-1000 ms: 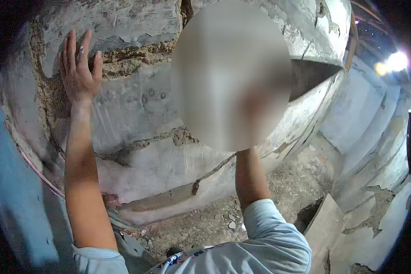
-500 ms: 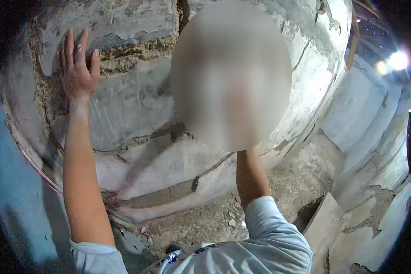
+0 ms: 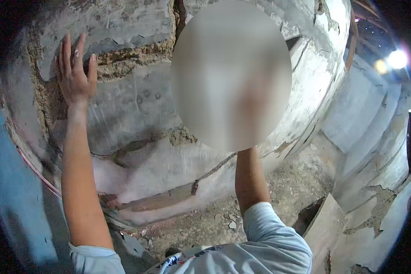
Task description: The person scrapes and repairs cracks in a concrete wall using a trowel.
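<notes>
My left hand (image 3: 76, 75) lies against the cracked grey wall (image 3: 128, 105), fingers spread and pointing up. Its palm is beside a rough band of exposed crumbly tan material (image 3: 132, 57), where the plaster has broken away. My right hand (image 3: 253, 98) is raised toward the same wall, inside a large blurred oval. The blur hides its fingers and anything they may hold. Just outside the oval's right edge shows a small dark angular patch (image 3: 294, 43), whose nature I cannot make out.
Rubble and plaster chips cover the floor (image 3: 205, 228) below. A flat panel (image 3: 324, 223) leans at the lower right near a peeling wall (image 3: 374, 214). On the left is a blue wall (image 3: 13, 182). A bright lamp (image 3: 397, 59) shines at the upper right.
My right hand's blurred shape has shifted slightly right, and the dark angular patch now shows beside the oval. My left hand stays flat on the wall, slightly lower in view.
</notes>
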Tool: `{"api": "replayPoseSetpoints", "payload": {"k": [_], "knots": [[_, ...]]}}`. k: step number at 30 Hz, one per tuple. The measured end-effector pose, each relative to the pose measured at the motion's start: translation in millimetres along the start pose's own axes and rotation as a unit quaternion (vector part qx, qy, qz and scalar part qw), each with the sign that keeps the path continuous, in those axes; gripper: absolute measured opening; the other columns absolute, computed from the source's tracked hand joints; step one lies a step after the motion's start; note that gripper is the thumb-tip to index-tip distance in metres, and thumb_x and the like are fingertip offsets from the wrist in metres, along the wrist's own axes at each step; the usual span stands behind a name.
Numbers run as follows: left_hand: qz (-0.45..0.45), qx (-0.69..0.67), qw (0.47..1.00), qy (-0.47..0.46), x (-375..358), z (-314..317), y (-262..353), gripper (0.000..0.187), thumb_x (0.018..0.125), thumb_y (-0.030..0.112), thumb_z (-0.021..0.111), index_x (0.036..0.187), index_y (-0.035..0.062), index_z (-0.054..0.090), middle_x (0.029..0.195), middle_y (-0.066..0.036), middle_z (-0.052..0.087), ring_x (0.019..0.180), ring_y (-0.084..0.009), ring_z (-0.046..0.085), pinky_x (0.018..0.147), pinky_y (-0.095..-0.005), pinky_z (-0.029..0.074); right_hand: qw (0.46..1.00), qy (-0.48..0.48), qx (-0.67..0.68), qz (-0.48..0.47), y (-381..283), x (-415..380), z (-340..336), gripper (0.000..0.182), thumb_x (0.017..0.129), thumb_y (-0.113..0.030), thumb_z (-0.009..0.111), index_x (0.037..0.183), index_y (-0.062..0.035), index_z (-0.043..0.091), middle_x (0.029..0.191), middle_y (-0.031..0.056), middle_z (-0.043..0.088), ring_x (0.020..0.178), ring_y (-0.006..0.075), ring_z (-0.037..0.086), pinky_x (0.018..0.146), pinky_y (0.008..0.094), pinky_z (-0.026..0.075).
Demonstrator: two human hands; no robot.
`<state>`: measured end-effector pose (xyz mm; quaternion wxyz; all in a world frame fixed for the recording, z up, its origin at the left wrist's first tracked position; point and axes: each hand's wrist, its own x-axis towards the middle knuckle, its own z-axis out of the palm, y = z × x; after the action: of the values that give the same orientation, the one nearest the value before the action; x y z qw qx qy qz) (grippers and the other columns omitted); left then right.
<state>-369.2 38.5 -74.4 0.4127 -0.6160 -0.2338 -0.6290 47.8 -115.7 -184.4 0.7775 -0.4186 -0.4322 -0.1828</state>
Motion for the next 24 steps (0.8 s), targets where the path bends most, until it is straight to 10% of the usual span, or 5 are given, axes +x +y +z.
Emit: {"api": "replayPoseSetpoints", "payload": {"k": [5,7,11,18,24], "knots": [[0.026,0.031,0.999,0.023,2.2,-3.2,4.0,0.051,0.106,0.039,0.05,0.156,0.027,0.046,0.167,-0.007,0.03,0.153,-0.0319,0.03,0.126,-0.0544,0.022,0.964,-0.008,0.263,0.035,16.3,-6.5,33.9,0.018,0.09,-0.002,0.06,0.108,-0.0069,0.06,0.078,0.0128,0.063,0.067,0.0291,0.06,0.058,0.0391,0.048],[0.01,0.018,1.0,0.012,-3.4,-1.7,5.0,0.051,0.106,0.04,0.051,0.156,0.0274,0.046,0.167,-0.008,0.031,0.153,-0.0319,0.03,0.126,-0.0544,0.021,0.976,-0.135,-0.17,-0.026,30.1,-3.2,20.6,0.042,0.085,-0.007,0.061,0.127,-0.0114,0.061,0.082,0.0297,0.061,0.081,0.0512,0.062,0.068,0.0481,0.052],[0.012,0.019,0.999,0.027,2.7,-1.3,0.6,0.051,0.105,0.04,0.052,0.155,0.0295,0.047,0.166,-0.007,0.033,0.152,-0.031,0.031,0.124,-0.0557,0.023,0.975,0.016,0.217,0.036,-4.8,-2.8,11.5,0.03,0.09,0.004,0.06,0.119,-0.0025,0.061,0.083,-0.0015,0.051,0.068,0.0086,0.05,0.06,0.0262,0.047],[0.007,0.033,0.999,0.022,-2.7,-3.7,4.6,0.051,0.104,0.039,0.054,0.154,0.029,0.05,0.166,-0.006,0.035,0.151,-0.0304,0.034,0.122,-0.0557,0.027,0.998,-0.044,-0.015,-0.042,70.7,-9.4,12.9,0.013,0.09,-0.004,0.06,0.103,-0.0045,0.059,0.083,0.0015,0.058,0.065,0.0153,0.056,0.063,0.0322,0.05],[0.028,0.038,0.998,0.035,-0.9,1.9,-3.0,0.048,0.107,0.042,0.048,0.154,0.0285,0.049,0.165,-0.007,0.035,0.151,-0.0324,0.033,0.125,-0.0553,0.026,0.973,0.01,0.226,0.047,-54.9,-3.1,12.7,0.016,0.09,0.002,0.062,0.104,-0.0046,0.057,0.081,0.0019,0.056,0.064,0.0112,0.053,0.061,0.0268,0.048]]}}
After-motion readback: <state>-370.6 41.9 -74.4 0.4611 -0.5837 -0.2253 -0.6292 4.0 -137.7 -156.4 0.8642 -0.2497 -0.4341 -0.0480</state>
